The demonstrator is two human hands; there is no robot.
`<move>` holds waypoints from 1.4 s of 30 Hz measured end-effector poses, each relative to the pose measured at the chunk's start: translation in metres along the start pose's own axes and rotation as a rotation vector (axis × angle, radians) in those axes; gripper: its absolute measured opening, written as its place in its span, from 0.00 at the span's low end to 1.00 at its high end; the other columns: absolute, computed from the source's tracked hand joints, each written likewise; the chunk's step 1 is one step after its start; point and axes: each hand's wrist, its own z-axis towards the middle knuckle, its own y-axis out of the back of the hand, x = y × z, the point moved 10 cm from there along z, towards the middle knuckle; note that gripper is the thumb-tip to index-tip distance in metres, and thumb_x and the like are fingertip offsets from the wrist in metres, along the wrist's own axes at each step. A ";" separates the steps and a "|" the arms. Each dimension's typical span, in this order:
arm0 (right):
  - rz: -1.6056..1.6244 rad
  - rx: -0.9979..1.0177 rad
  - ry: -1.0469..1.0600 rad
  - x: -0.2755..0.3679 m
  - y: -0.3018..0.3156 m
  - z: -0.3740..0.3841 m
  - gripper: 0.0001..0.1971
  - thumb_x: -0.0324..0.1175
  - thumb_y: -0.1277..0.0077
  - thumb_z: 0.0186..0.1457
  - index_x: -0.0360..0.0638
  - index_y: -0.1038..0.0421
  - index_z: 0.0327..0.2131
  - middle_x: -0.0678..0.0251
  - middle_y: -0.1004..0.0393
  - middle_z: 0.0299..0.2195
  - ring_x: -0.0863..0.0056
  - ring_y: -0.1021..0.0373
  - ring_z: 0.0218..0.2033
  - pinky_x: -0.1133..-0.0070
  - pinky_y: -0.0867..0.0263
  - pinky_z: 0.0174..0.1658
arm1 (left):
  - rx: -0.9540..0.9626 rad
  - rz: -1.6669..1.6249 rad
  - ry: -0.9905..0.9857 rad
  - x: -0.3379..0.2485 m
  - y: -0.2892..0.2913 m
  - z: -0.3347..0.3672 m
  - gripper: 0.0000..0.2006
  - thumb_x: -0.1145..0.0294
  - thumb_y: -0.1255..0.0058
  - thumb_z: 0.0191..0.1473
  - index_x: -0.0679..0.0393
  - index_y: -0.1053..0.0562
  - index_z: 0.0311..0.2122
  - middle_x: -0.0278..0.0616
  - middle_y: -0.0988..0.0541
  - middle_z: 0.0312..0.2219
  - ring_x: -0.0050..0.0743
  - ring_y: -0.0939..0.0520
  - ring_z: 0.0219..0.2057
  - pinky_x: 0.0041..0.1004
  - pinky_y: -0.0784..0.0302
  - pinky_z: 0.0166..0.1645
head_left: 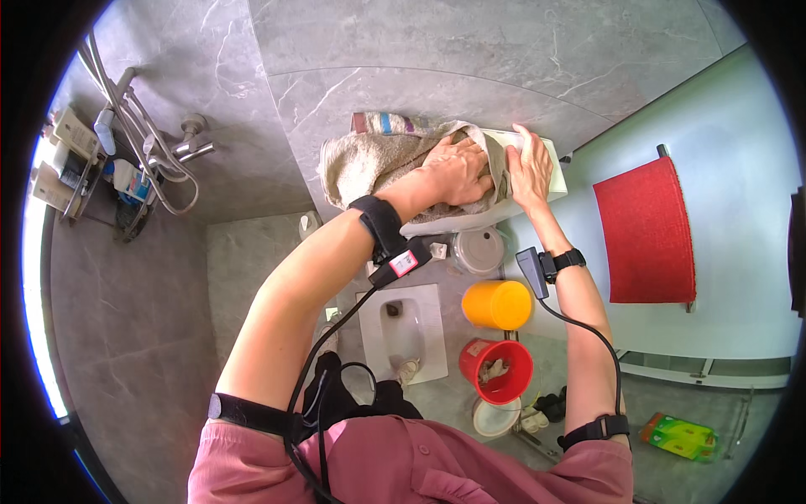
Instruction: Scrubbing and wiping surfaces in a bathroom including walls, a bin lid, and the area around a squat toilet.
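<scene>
A beige-grey towel (361,166) with a striped, coloured end lies bunched over a white box-like fixture (555,172) against the tiled wall. My left hand (458,171) presses down on the towel from above, its fingers spread apart over the cloth and the tips partly sunk in the folds. On the fixture's right end rests my right hand (529,168), fingers stretched out along the white surface beside the towel's edge. The towel hides most of the fixture's top.
Below stand a squat toilet (405,336), a lidded container (478,250), a yellow bucket (497,305) and a red bucket (504,374) with cloth inside. At left are a shower hose (138,126) and a bottle shelf (88,181). A red cloth (645,233) hangs at right.
</scene>
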 end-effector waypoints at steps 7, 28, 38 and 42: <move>-0.090 -0.014 0.046 0.000 0.010 -0.002 0.21 0.44 0.64 0.56 0.52 0.43 0.52 0.59 0.39 0.48 0.60 0.44 0.51 0.66 0.51 0.53 | 0.113 0.106 0.283 0.037 0.055 -0.071 0.16 0.57 0.58 0.47 0.60 0.27 0.26 0.44 0.25 0.29 0.36 0.26 0.39 0.38 0.39 0.48; 0.542 -0.069 -0.200 -0.031 0.000 0.009 0.30 0.58 0.64 0.53 0.50 0.46 0.53 0.62 0.34 0.22 0.67 0.36 0.27 0.71 0.42 0.35 | -0.086 0.119 -0.093 -0.039 0.002 -0.038 0.07 0.74 0.53 0.34 0.61 0.28 0.24 0.44 0.25 0.26 0.40 0.25 0.34 0.34 0.33 0.42; 0.730 0.089 -0.285 -0.033 -0.007 0.001 0.29 0.54 0.60 0.54 0.47 0.46 0.54 0.56 0.34 0.43 0.67 0.36 0.41 0.74 0.43 0.47 | 0.162 0.384 -0.176 -0.046 -0.040 -0.046 0.15 0.68 0.55 0.42 0.58 0.28 0.39 0.43 0.26 0.34 0.36 0.26 0.39 0.38 0.37 0.47; 0.488 0.034 -0.154 -0.027 -0.009 0.008 0.26 0.49 0.59 0.54 0.47 0.44 0.53 0.57 0.34 0.43 0.64 0.36 0.43 0.73 0.43 0.47 | -0.144 0.268 -0.087 -0.002 0.018 -0.113 0.15 0.70 0.56 0.40 0.62 0.29 0.37 0.46 0.27 0.31 0.42 0.27 0.35 0.39 0.35 0.44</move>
